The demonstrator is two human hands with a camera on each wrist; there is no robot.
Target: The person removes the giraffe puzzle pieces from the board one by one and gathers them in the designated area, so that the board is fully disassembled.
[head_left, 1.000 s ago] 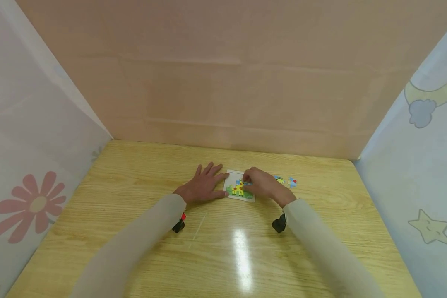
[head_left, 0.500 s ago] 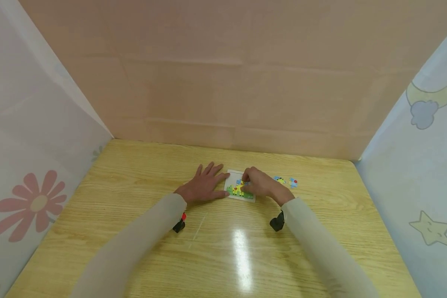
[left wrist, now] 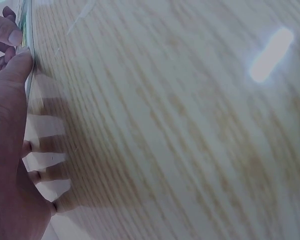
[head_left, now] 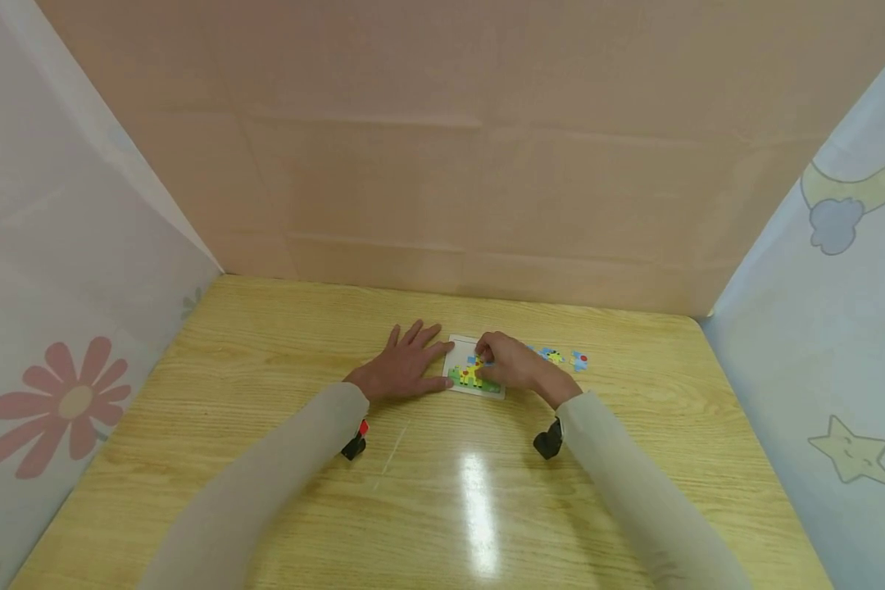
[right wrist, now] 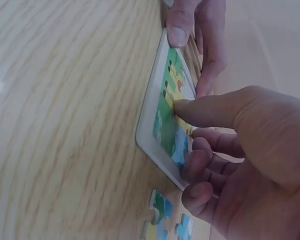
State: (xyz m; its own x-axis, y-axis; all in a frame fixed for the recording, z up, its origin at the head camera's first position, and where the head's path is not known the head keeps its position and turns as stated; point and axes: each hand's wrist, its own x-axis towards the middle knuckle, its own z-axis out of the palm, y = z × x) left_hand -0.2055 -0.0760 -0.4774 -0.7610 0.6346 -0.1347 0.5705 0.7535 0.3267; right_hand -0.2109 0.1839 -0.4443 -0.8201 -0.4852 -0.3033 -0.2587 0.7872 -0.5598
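Observation:
A small giraffe jigsaw puzzle (head_left: 469, 375) lies in a shallow white-rimmed tray (right wrist: 149, 127), with green grass, yellow giraffes and blue patches assembled and a bare white area at upper left. My left hand (head_left: 401, 370) lies spread on the table at the tray's left side, thumb and index fingertip on its rim. Over the right part of the puzzle is my right hand (head_left: 515, 362). In the right wrist view its thumb (right wrist: 185, 111) and index finger pinch at a yellow puzzle piece (right wrist: 182, 123) on the picture, the other fingers curled. The fingers partly hide that piece.
Several loose puzzle pieces (head_left: 554, 356) lie on the wooden table (head_left: 428, 508) just right of the tray, partly behind the right hand; one piece (head_left: 579, 360) is farther right. A tan back wall (head_left: 442, 164) and patterned side panels (head_left: 848, 328) surround the table.
My right hand has shifted slightly left over the puzzle, showing more of the loose pieces behind it. The left hand and tray have stayed in place.

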